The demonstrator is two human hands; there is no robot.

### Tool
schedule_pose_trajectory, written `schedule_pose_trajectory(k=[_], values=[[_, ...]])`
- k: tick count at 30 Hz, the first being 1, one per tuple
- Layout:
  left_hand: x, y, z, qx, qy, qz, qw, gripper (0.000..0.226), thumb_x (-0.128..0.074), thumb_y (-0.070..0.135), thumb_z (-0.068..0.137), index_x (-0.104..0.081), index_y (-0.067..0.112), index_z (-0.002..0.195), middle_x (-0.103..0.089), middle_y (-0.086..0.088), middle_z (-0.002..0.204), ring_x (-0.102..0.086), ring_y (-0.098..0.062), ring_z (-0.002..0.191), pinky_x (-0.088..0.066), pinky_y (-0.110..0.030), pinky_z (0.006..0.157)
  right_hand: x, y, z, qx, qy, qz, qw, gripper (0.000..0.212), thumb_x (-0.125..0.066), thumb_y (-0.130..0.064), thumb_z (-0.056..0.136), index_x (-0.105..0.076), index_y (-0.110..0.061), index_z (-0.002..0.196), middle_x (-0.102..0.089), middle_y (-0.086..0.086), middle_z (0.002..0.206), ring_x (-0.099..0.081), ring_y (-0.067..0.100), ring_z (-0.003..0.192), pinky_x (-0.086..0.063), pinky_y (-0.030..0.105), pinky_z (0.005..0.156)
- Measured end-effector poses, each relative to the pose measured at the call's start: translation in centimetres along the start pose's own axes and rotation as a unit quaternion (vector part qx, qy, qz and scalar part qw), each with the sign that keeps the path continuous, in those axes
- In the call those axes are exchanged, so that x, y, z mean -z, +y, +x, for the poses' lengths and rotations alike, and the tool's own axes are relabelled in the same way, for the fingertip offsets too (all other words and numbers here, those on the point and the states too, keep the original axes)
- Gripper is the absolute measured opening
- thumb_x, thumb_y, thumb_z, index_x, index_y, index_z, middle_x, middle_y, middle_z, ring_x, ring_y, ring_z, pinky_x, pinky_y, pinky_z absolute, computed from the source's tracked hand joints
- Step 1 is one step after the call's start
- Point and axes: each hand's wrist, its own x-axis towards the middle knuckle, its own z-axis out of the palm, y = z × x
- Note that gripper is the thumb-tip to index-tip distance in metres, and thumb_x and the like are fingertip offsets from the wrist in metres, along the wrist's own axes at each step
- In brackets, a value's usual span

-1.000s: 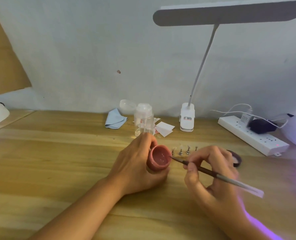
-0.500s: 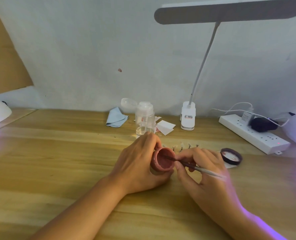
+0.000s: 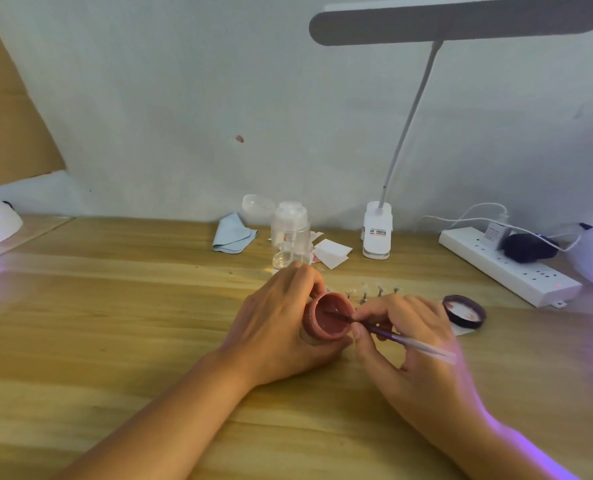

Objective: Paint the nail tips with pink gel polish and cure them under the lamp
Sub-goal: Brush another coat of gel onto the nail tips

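L hand (image 3: 277,327) grips pink gel pot (image 3: 329,320), tilted, mid table (image 3: 115,341); pink gel inside. R hand (image 3: 405,341) pinches brush (image 3: 392,336), tip in gel. Behind: nail tips (image 3: 364,294); lid (image 3: 464,310) to right.

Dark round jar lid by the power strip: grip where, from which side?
Probably the rim of the dark round jar lid, pinched across its width from above: it lies flat, inside up, on the wooden table, so only the low rim wall offers hold. The right hand, nearest, is gripping the thin brush.
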Motion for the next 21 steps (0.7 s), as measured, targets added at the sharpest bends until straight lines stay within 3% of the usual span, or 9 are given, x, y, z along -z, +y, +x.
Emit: schedule_pose_trajectory(k=[5, 8, 12, 14, 17, 19, 21], values=[[0.0, 0.0, 0.3, 0.015, 0.044, 0.041, 0.998, 0.06, -0.07, 0.076, 0.062, -0.037, 0.036, 0.092, -0.047, 0.022, 0.085, -0.042, 0.0, 0.075, -0.031, -0.01, 0.063, 0.7, -0.7, 0.0, -0.022, 0.052, 0.081, 0.995, 0.013, -0.059, -0.029, 0.084, -0.063, -0.018, 0.087, -0.063, -0.019, 0.084, -0.059, 0.005, 0.081, -0.047, 0.04, 0.075], [0.2, -0.3, 0.5, 0.013, 0.071, 0.047, 0.996, 0.057, -0.061, 0.081, 0.064, -0.042, 0.034, 0.092, -0.053, 0.021, 0.084, -0.048, -0.004, 0.078, -0.037, -0.026, 0.072, 0.7, -0.9, 0.0, -0.044, 0.059, 0.119, 0.99, 0.011, -0.058, -0.029, 0.086, -0.061, -0.02, 0.091, -0.067, -0.012, 0.085, -0.064, 0.014, 0.085, -0.048, 0.05, 0.074], [0.3, -0.6, 0.6, 0.07, 0.109, 0.082, 0.988, 0.049, -0.059, 0.075, 0.064, -0.047, 0.036, 0.092, -0.056, 0.021, 0.087, -0.052, -0.007, 0.086, -0.024, -0.031, 0.075, 0.8, -0.9, -0.1, -0.07, 0.068, 0.156, 0.983, 0.02, -0.058, -0.029, 0.088, -0.063, -0.022, 0.106, -0.071, -0.012, 0.096, -0.068, 0.02, 0.096, -0.052, 0.052, 0.08], [0.4, -1.2, 0.8, 0.164, 0.13, 0.07, 0.975, 0.049, -0.055, 0.073, 0.06, -0.047, 0.038, 0.092, -0.055, 0.019, 0.09, -0.051, -0.009, 0.091, -0.018, -0.031, 0.074, 0.9, -1.0, 0.0, -0.07, 0.069, 0.167, 0.981, 0.021, -0.057, -0.029, 0.089, -0.064, -0.021, 0.108, -0.071, -0.014, 0.098, -0.069, 0.017, 0.097, -0.054, 0.047, 0.081], [0.4, -2.7, 1.1, 0.302, 0.097, 0.003, 0.948, 0.053, -0.048, 0.071, 0.054, -0.051, 0.037, 0.094, -0.056, 0.018, 0.098, -0.053, -0.013, 0.102, -0.02, -0.032, 0.081, 1.0, -0.9, 0.2, -0.085, 0.075, 0.198, 0.974, 0.012, -0.06, -0.017, 0.09, -0.066, -0.016, 0.101, -0.071, -0.013, 0.093, -0.07, 0.011, 0.09, -0.054, 0.025, 0.078], [0.2, -3.2, 1.1, 0.343, 0.051, -0.042, 0.937, 0.054, -0.052, 0.068, 0.054, -0.054, 0.038, 0.098, -0.06, 0.019, 0.102, -0.056, -0.012, 0.105, -0.023, -0.034, 0.084, 0.9, -0.7, 0.2, -0.127, 0.073, 0.233, 0.961, 0.011, -0.06, -0.015, 0.088, -0.067, -0.017, 0.097, -0.073, -0.009, 0.09, -0.07, 0.01, 0.087, -0.052, 0.018, 0.077], [0.0, -3.3, 1.1, 0.361, 0.021, -0.046, 0.931, 0.053, -0.057, 0.066, 0.056, -0.053, 0.037, 0.101, -0.062, 0.018, 0.104, -0.057, -0.013, 0.107, -0.023, -0.033, 0.085, 0.7, -0.6, 0.3, -0.165, 0.078, 0.263, 0.947, 0.007, -0.063, -0.019, 0.09, -0.068, -0.018, 0.095, -0.074, -0.003, 0.089, -0.07, 0.011, 0.085, -0.052, 0.019, 0.078]])
